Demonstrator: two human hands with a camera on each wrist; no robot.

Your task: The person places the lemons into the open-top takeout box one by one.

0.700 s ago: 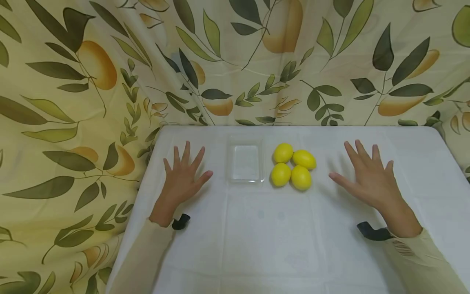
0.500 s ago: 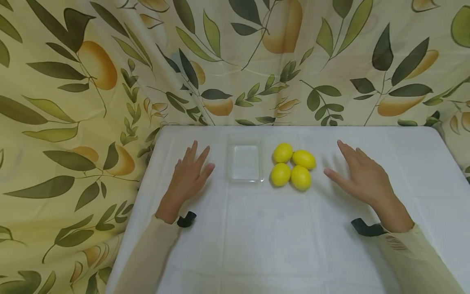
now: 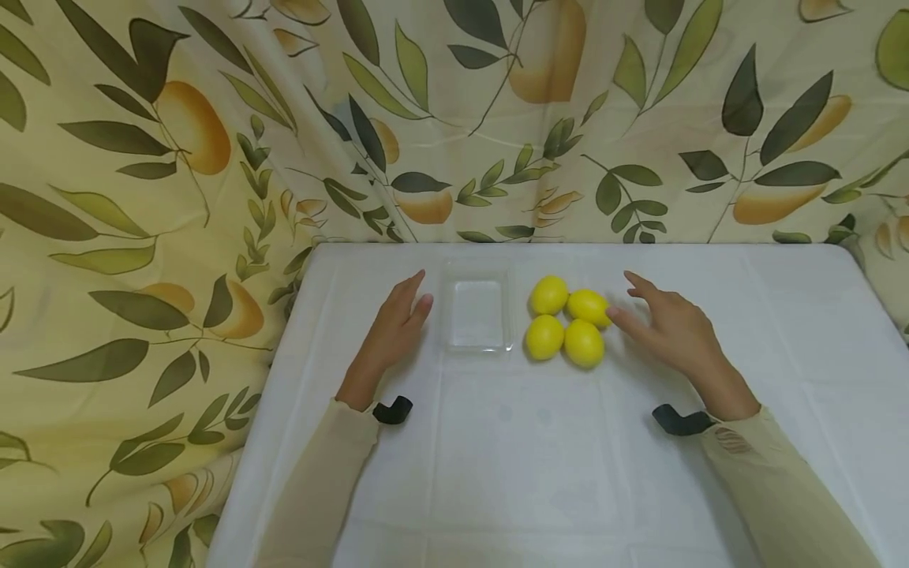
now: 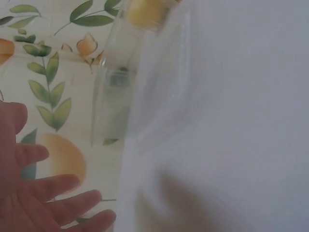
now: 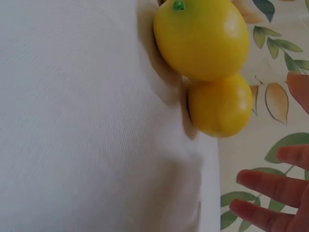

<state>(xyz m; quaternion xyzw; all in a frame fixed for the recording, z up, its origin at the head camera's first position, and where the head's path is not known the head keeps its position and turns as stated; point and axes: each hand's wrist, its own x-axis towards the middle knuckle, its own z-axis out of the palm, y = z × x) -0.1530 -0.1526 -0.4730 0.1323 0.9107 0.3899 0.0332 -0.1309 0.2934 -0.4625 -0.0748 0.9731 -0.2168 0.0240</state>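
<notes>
Several yellow lemons (image 3: 584, 343) lie in a cluster on the white-covered table, just right of a clear plastic container (image 3: 477, 349). In the right wrist view, a lemon (image 5: 203, 41) shows a green stem tip. My left hand (image 3: 390, 331) hovers left of the container with fingers extended, holding nothing. The left wrist view shows a gap between its fingers (image 4: 72, 208) and the container (image 4: 108, 106). My right hand (image 3: 675, 335) is beside the lemons, fingers loosely bent and thumb (image 3: 628, 322) towards the nearest one. Whether that thumb touches it, I cannot tell; nothing is held.
A white cloth (image 3: 518, 457) covers the table. Behind the table and along its left side hangs a curtain (image 3: 497, 173) printed with leaves and fruit. Black bands (image 3: 393, 410) show at both wrists.
Both hands have moved inward, the left towards the container and the right towards the lemons. Their spread fingers have drawn closer together. Lemons and container have stayed in place.
</notes>
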